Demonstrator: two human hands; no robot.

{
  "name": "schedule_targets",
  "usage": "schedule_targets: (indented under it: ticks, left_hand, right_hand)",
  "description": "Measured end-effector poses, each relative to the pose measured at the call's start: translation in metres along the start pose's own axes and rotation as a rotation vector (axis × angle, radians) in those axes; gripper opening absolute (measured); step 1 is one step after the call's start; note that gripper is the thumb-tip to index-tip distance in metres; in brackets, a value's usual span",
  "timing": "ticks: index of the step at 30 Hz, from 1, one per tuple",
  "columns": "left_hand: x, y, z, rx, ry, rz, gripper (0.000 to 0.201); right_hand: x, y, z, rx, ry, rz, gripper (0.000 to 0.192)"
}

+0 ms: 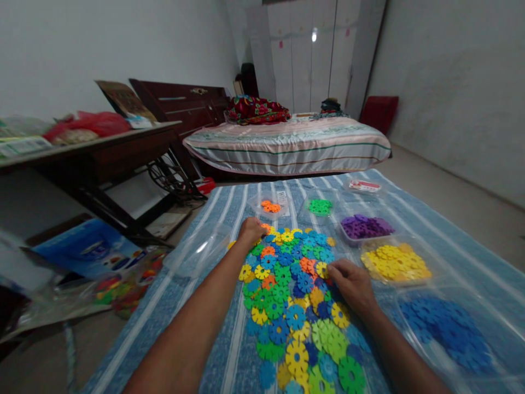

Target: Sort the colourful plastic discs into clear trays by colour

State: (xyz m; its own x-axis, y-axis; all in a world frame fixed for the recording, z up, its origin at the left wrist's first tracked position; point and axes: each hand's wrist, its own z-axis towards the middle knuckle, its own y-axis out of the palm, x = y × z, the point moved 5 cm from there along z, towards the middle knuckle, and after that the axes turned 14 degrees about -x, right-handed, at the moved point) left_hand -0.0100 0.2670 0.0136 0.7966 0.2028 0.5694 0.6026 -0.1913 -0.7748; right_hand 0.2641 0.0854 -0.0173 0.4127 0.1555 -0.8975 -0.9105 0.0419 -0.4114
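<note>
A pile of flat plastic snowflake discs (295,295) in blue, green, yellow and orange lies spread on a blue striped mat (221,339). My left hand (251,231) reaches to the pile's far left edge, its fingers closed over an orange disc (266,226). My right hand (353,284) rests on the right side of the pile, fingertips pinching a yellow disc (322,269). Clear trays hold sorted discs: orange (270,207), green (320,207), purple (365,226), yellow (396,262) and blue (447,328).
An empty clear tray (199,249) lies left of the pile. A small red and white packet (365,186) sits at the mat's far end. A bed (287,145) stands beyond, a dark wooden table (90,158) at left, and toy packaging (102,268) on the floor.
</note>
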Motion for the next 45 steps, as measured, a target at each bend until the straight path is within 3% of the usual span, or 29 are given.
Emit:
schedule_targets:
  ticks: [5,9,12,21,26,31,36,45]
  left_hand:
    - [0.021,-0.018,-0.013,-0.064,0.048,-0.268,0.016]
    - [0.046,-0.039,-0.011,-0.013,0.078,-0.439,0.022]
    - [0.051,-0.04,-0.011,-0.002,0.056,-0.466,0.021]
    - [0.008,-0.003,-0.054,-0.211,0.114,-0.179,0.008]
    - [-0.002,-0.002,-0.08,-0.106,0.305,0.13,0.01]
    - [-0.008,0.005,-0.101,-0.042,0.307,0.291,0.017]
    - [-0.006,0.012,-0.102,0.006,0.279,0.372,0.02]
    - [0.006,0.02,-0.091,-0.067,0.17,0.42,0.027]
  right_hand:
    - [0.001,0.0,0.0,-0.01,0.007,0.003,0.032]
    - [0.002,0.001,0.0,-0.012,0.02,0.02,0.031]
    - [0.003,0.001,-0.001,-0.015,0.015,0.021,0.032]
    - [0.005,0.001,0.001,-0.008,0.027,-0.029,0.03]
    - [0.005,0.001,0.001,-0.015,0.023,-0.031,0.031]
    - [0.008,0.002,0.001,-0.023,0.032,-0.015,0.031]
    - [0.009,0.002,0.0,-0.015,0.026,-0.016,0.03]
    - [0.005,0.001,0.001,-0.01,0.011,0.002,0.031]
